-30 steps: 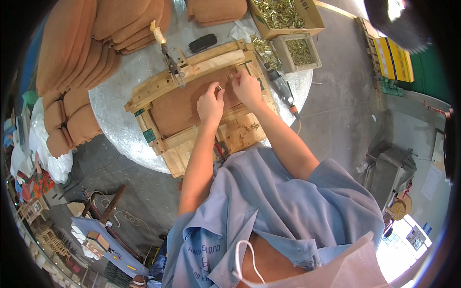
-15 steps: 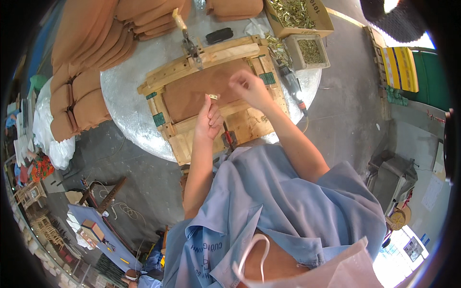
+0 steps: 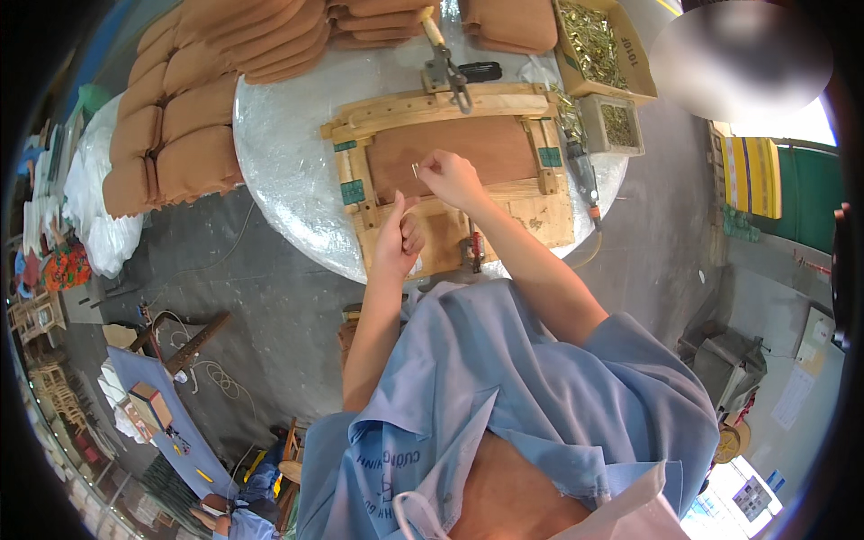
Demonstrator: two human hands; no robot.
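Observation:
Between the thumb and fingers of my right hand [image 3: 454, 183] is a small brass-coloured hinge [image 3: 416, 169], seen nearly edge-on. It is above a brown padded panel [image 3: 495, 144] lying in a wooden frame jig [image 3: 360, 184]. My left hand [image 3: 397, 241] is just nearer to me, over the jig's front board, with its thumb up and its fingers curled in. What those fingers hold, if anything, is hidden. A toggle clamp [image 3: 444, 67] with a pale handle stands at the jig's far side. Another clamp with a red handle [image 3: 473, 247] is at the near edge.
The jig rests on a round table [image 3: 279, 193] wrapped in shiny film. Stacks of brown panels [image 3: 193, 135] rise at the left and back. At the right are a carton of brass-coloured hardware [image 3: 589, 40], a bin of small pieces [image 3: 621, 121] and a power tool [image 3: 583, 175].
The hinge has passed from my left hand to my right. My right hand has closed in a pinch and come nearer the left. The whole view has shifted, moving the table rightward.

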